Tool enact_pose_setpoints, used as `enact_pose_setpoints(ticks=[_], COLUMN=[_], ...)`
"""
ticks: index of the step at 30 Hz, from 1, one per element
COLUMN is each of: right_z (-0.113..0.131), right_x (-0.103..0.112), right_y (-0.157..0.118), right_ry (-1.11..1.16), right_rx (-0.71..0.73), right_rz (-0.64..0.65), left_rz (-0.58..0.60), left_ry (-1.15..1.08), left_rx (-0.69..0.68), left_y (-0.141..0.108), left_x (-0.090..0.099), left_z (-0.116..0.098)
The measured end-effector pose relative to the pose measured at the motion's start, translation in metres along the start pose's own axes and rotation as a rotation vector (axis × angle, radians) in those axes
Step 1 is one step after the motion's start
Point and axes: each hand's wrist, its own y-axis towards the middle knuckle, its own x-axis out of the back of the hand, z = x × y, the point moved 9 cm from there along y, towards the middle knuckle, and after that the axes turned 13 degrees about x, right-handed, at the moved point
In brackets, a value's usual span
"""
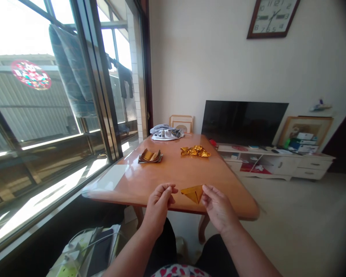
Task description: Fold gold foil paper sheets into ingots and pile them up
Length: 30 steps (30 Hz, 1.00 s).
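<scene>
A folded gold paper [192, 193], roughly triangular with a point downward, is pinched at its right corner by my right hand [217, 204]. To its left, my left hand [162, 198] has its fingers curled and the thumb near the index finger; a small gap separates it from the paper, and whether anything is between its fingers cannot be made out. Both hands are over the near edge of the wooden table [167, 173]. A stack of gold-brown paper sheets [150, 156] lies at the left of the table. Several folded shiny gold pieces [195, 151] are heaped farther back on the right.
Bundled cloth [166, 132] lies at the table's far end. Windows [66, 96] run along the left side. A television [243, 122] stands on a low white cabinet [285, 164] at the right. Cables and a dark device [100, 252] are low at the left.
</scene>
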Motion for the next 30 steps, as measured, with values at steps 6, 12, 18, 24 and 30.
enact_pose_setpoints(ticks=[6,12,18,24,30], right_z=[-0.015,-0.019,0.002,0.015,0.03], right_x=[-0.004,-0.01,-0.011,-0.016,-0.027], right_y=[-0.005,-0.009,-0.008,-0.014,-0.026], right_ry=[0.097,0.062,-0.091,-0.252,-0.404], right_rx=[-0.089,-0.034,0.206,0.36,0.443], right_rz=[-0.039,-0.044,-0.06,-0.02,0.021], left_rz=[0.108,0.007,-0.032,-0.029,-0.021], left_ry=[-0.05,-0.132,-0.22,-0.294,-0.315], left_rx=[0.043,0.013,0.039,0.077,0.079], left_y=[-0.006,-0.005,-0.003,0.0,0.004], left_x=[-0.017,-0.01,-0.005,-0.008,-0.006], left_z=[0.009,0.016,0.023,0.025,0.024])
